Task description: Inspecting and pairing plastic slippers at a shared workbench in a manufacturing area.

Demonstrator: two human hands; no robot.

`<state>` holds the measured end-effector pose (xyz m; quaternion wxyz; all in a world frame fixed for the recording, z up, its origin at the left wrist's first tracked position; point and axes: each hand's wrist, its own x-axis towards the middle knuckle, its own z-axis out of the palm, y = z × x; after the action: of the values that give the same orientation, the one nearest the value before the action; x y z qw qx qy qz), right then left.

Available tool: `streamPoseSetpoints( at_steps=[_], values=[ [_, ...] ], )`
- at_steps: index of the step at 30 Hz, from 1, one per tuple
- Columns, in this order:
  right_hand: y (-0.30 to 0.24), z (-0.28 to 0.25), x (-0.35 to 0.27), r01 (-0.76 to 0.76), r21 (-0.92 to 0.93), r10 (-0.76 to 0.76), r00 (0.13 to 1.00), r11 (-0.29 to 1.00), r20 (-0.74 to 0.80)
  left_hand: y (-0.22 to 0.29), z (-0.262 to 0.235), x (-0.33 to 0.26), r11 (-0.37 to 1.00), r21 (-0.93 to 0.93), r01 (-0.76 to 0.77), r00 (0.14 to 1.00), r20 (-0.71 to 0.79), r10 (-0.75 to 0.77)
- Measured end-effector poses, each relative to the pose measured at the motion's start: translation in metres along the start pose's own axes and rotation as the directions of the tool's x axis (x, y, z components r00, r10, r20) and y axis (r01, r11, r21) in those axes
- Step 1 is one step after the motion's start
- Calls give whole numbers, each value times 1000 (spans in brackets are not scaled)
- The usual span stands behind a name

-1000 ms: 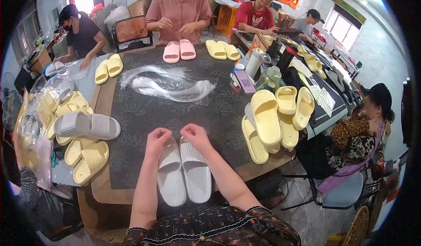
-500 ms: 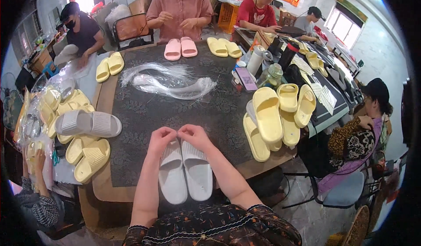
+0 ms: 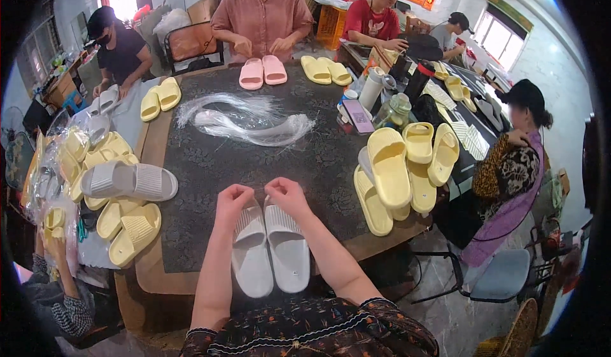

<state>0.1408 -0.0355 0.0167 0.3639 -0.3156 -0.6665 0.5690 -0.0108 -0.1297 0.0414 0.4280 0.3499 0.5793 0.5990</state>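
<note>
Two grey slippers (image 3: 252, 266) lie side by side at the tabletop's (image 3: 200, 175) near edge, toes pointing away from the wearer, long axes nearly parallel. Left hand (image 3: 233, 205) and right hand (image 3: 285, 198) partly hide the toes; each grip is pinched narrow, contents indiscernible.

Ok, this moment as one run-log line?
left hand: pinched, at toe of left grey slipper; right hand: pinched, at toe of right grey slipper; hold: unclear; slippers: side by side; clear strands: beyond, on mat

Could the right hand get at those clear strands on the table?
Probably yes, with a forward stretch: only dark tabletop seems to lie between the right hand and the clear strands.
</note>
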Motion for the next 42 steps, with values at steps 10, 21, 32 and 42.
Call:
streamPoseSetpoints(
  at_steps=[10, 21, 32, 42],
  values=[
    [0, -1, 0, -32, -3, 31, 998, 999, -47, -1, -1, 1, 999, -29, 39, 999, -16, -39],
    [-2, 1, 0, 5, 46, -5, 1000, 999, 10, 1, -2, 1, 997, -60, 50, 997, -58, -53],
    [-12, -2, -2, -130, 39, 130, 991, 991, 23, 0, -4, 3, 999, -30, 17, 1000, -15, -17],
    [-1, -3, 3, -98, 37, 97, 995, 995, 35, -1, -5, 4, 995, -101, 26, 998, -59, -32]
  ],
)
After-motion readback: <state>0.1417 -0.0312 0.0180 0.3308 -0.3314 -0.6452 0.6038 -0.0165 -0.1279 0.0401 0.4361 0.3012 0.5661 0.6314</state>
